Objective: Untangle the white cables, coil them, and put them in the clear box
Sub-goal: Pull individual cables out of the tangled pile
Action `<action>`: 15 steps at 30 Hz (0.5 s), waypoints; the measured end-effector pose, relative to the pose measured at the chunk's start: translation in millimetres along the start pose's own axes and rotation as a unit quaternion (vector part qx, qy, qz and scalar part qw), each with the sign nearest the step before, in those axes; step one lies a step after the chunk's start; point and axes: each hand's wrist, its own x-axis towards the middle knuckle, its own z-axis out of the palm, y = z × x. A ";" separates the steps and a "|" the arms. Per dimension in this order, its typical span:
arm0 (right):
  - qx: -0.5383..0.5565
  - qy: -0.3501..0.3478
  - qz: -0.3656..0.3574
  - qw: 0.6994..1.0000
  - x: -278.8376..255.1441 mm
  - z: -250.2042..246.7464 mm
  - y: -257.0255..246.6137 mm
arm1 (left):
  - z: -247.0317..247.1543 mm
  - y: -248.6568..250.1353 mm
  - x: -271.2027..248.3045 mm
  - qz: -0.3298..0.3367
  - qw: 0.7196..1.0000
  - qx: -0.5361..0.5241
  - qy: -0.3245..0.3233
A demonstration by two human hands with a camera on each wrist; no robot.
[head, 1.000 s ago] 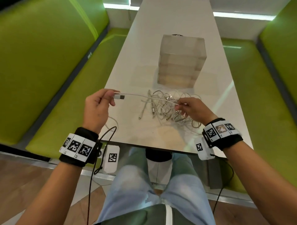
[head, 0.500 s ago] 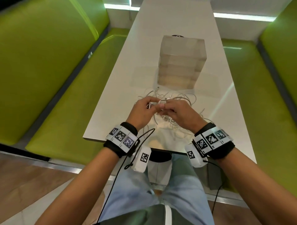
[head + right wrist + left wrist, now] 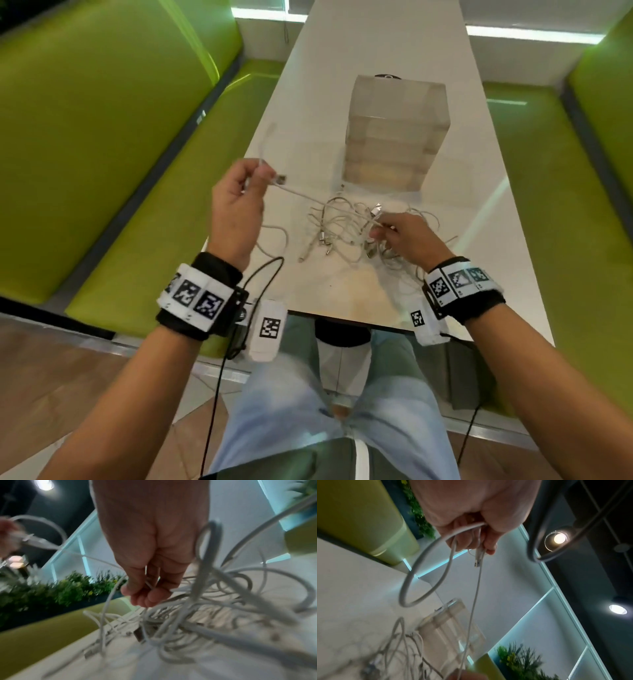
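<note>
A tangle of white cables (image 3: 346, 229) lies on the white table (image 3: 376, 44) in front of the clear box (image 3: 394, 133). My left hand (image 3: 239, 198) is raised at the table's left side and grips one white cable (image 3: 301, 194) near its USB plug (image 3: 478, 558), with a loop (image 3: 426, 572) of it hanging from the fingers. That cable runs taut to my right hand (image 3: 404, 236), which pinches it over the tangle (image 3: 197, 615). The box stands upright behind the pile.
Green benches (image 3: 102, 137) flank the table on both sides. A small dark object (image 3: 387, 76) sits behind the box. The table's near edge (image 3: 342, 317) lies just above my knees. Black sensor leads (image 3: 239, 308) hang from both wrists.
My hands, together over the tangle half a second ago, have parted. The left hand has moved up and to the left, drawing out the cable with a loop now in its grip.
</note>
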 end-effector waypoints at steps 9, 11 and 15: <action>0.043 0.012 -0.009 0.999 -7.6 -16.1 -5.1 | -46.9 11.2 6.3 -0.027 0.999 0.026 0.026; 0.045 0.008 -0.023 0.999 -17.4 -18.9 -22.5 | -33.6 7.2 -0.7 -0.031 0.997 0.042 -0.054; 0.049 -0.010 -0.013 0.999 -41.6 -30.4 -53.8 | -16.5 5.6 -14.3 -0.008 0.969 0.153 -0.196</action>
